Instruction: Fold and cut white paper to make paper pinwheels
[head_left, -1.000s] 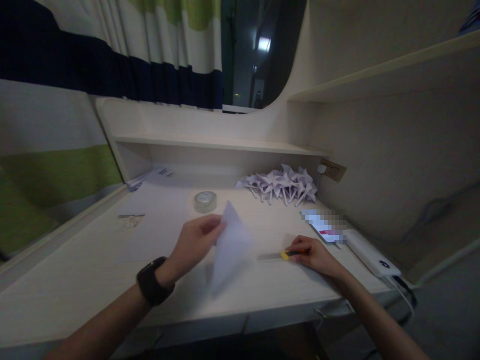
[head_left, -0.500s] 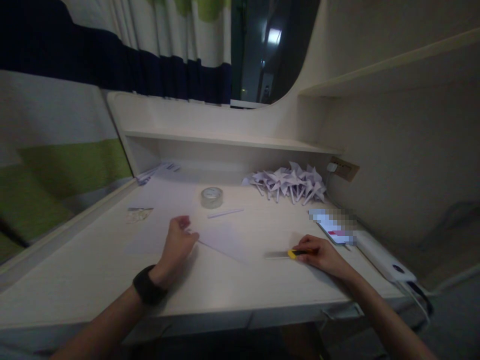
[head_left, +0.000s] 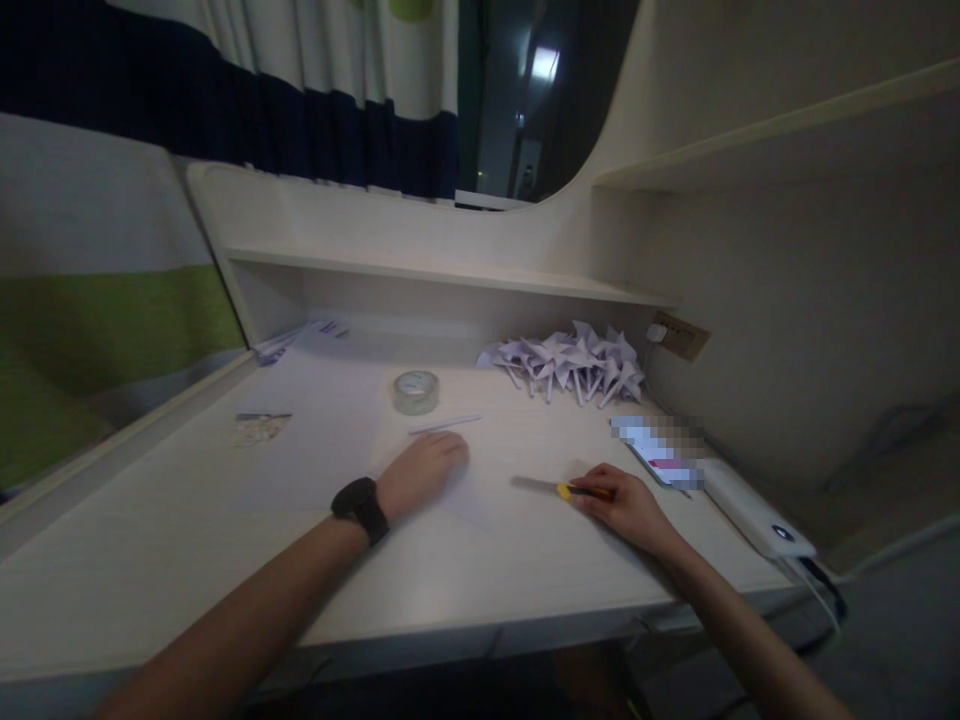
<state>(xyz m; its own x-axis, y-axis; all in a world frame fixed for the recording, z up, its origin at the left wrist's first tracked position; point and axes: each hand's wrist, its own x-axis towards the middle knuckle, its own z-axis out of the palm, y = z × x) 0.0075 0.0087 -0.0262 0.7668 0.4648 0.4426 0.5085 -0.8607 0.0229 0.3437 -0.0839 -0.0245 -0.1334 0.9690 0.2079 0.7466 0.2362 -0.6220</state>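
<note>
My left hand [head_left: 421,472], a black watch on its wrist, rests over a folded white sheet of paper [head_left: 472,508]. Its fingers lie flat and stretched to the right, covering part of the sheet. Just beyond them is a thin rolled paper stick [head_left: 446,424], with a roll of clear tape [head_left: 415,393] behind it. To the right, my right hand [head_left: 621,503] is closed round a yellow and black utility knife [head_left: 564,491]. The blade is out and points left toward the folded sheet, apart from it.
Several paper pinwheels [head_left: 559,360] are heaped at the back right. Larger white sheets [head_left: 315,400] lie on the left, near a small patterned piece [head_left: 261,428]. A phone [head_left: 652,452] and a white power strip [head_left: 754,510] line the right side. A low shelf [head_left: 435,272] overhangs the back.
My left hand has moved right and flattened over the folded paper, where its fingers were pinching the edge before. The knife in my right hand has tilted slightly.
</note>
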